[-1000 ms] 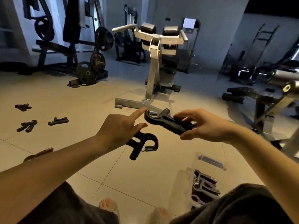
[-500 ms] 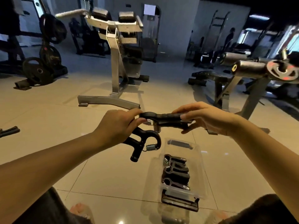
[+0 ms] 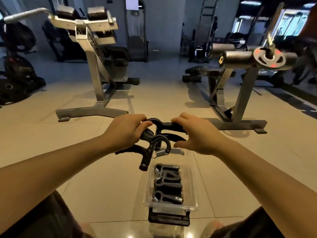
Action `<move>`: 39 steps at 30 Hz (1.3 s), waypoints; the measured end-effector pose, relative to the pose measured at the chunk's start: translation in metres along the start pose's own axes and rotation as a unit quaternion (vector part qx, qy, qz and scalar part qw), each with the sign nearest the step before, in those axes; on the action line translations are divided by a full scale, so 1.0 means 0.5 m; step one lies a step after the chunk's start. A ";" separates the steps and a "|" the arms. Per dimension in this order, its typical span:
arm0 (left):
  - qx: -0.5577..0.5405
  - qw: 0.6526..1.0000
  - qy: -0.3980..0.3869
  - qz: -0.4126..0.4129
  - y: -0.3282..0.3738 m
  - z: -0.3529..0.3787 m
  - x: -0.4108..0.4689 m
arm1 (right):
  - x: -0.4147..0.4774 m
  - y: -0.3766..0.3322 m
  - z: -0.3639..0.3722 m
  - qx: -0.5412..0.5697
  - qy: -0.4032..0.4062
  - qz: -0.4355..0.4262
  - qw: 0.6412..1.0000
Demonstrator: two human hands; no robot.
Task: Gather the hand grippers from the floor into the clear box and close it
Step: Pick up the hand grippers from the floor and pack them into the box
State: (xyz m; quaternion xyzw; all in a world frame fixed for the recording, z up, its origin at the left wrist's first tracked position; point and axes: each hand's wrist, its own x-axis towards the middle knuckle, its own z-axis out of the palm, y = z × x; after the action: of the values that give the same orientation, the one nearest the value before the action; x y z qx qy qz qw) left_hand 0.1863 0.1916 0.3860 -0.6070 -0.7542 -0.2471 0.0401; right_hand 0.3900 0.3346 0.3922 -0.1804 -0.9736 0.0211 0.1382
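My left hand (image 3: 127, 133) is curled round a gripper (image 3: 145, 158) and my right hand (image 3: 197, 136) clamps the handles of a second gripper (image 3: 164, 124), both just above the open box (image 3: 171, 209). Several packed grippers (image 3: 167, 185) lie inside; I judge these two go in next, then closing remains

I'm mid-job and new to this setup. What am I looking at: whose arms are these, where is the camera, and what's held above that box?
There is no machine here. These are a person's two bare arms, seen by one camera worn on the head, looking forward and down. The left hand grips the lower hand gripper, which hangs from it. The right hand holds the handles of the upper hand gripper, and the left thumb touches its loop. Below them, on the tiled floor, stands the clear box, open, with several hand grippers inside. Gym machines stand behind.
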 end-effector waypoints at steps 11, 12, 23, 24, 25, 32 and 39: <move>-0.060 0.997 -0.025 -0.041 -0.062 0.089 0.043 | 0.061 0.064 0.099 -0.164 0.048 -0.033 0.985; -0.067 0.996 -0.028 -0.049 -0.071 0.096 0.048 | 0.066 0.068 0.109 -0.170 0.050 -0.037 0.983; -0.081 0.986 -0.062 -0.130 -0.161 0.170 0.114 | 0.157 0.126 0.215 -0.145 -0.008 -0.013 0.989; -0.069 0.985 -0.075 -0.141 -0.171 0.177 0.115 | 0.161 0.139 0.226 -0.142 -0.023 -0.003 0.990; -0.060 0.983 -0.088 -0.150 -0.181 0.182 0.117 | 0.164 0.154 0.238 -0.136 -0.039 0.010 0.990; -0.117 0.958 -0.207 -0.161 -0.244 0.207 0.106 | 0.168 0.244 0.413 -0.088 -0.182 0.114 0.973; -0.063 0.961 -0.216 -0.158 -0.271 0.225 0.097 | 0.189 0.238 0.618 -0.048 -0.265 0.156 0.950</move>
State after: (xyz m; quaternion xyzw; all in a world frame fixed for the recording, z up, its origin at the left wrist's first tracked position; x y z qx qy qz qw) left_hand 0.0738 0.2632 0.2611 -0.5201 -0.8144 -0.1600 -0.2015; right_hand 0.2608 0.4823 0.1090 -0.3242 -0.9348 0.0430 -0.1382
